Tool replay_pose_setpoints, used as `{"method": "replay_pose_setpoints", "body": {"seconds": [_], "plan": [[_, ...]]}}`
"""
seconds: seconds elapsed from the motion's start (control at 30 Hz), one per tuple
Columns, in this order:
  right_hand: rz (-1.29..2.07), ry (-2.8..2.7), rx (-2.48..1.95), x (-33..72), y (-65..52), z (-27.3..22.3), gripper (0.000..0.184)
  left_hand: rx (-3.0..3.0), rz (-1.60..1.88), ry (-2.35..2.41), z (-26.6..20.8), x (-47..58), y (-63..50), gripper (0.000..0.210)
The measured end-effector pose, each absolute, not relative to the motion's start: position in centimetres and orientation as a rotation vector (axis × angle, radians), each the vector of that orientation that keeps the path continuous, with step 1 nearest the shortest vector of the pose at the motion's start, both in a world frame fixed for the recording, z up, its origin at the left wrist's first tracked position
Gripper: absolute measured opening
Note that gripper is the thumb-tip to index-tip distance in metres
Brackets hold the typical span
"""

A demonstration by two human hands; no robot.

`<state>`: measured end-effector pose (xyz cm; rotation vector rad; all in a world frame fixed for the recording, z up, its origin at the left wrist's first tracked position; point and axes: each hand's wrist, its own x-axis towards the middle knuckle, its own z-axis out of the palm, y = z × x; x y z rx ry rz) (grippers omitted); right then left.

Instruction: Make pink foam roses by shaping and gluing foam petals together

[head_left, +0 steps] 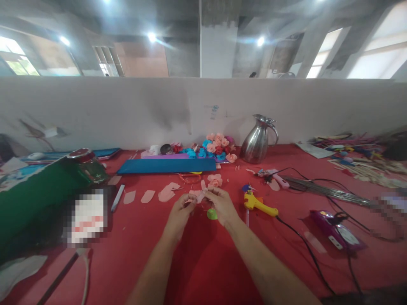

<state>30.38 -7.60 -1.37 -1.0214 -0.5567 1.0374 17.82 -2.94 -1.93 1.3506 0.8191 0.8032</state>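
Observation:
Between my two hands is a small pale pink paper petal [200, 196]. My left hand [182, 209] has its fingers closed at the petal's left side. Thumb and fingers of my right hand [221, 205] pinch its right end. Just beyond them sits a pink paper rose [215, 181]. Cut pink petals [148, 196] lie on the red table to the left of my left hand. A green round piece [212, 214] rests under my right hand, partly hidden. To the right lies a yellow glue gun [260, 206] with a black cord.
A blue sheet stack [167, 166] lies ahead, with paper flowers [218, 146] behind it. A steel jug [258, 140] stands at the back. Rightward are a purple power strip [333, 231], wires [330, 191] and sticks [365, 171]. A glass jar [90, 166] and marker [118, 198] are left.

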Motion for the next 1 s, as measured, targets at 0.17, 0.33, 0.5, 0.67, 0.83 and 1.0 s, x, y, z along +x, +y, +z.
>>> {"method": "replay_pose_setpoints", "body": {"seconds": [0.17,0.33,0.5,0.67,0.83,1.0], "plan": [[1.016,-0.58,-1.035,30.5,-7.4,-1.6,0.016,1.334,0.794,0.824,-2.0,17.9,-3.1,0.015],[0.974,-0.622,-1.041,30.6,-7.4,-1.6,0.012,1.157,0.726,0.753,-1.4,17.9,-3.3,0.019],[0.995,-0.649,-1.02,30.5,-7.4,-1.4,0.01,0.865,0.604,0.733,-0.6,17.6,-3.4,0.023],[1.006,-0.683,-1.03,30.5,-7.6,-1.1,0.011,0.825,0.59,0.73,-0.7,17.4,-3.2,0.023],[0.992,-0.683,-1.051,30.5,-7.6,-1.0,0.011,0.906,0.606,0.73,-0.8,17.5,-3.2,0.021],[1.003,-0.676,-1.052,30.6,-7.6,-1.1,0.012,1.083,0.695,0.804,-0.6,17.6,-3.3,0.018]]}}
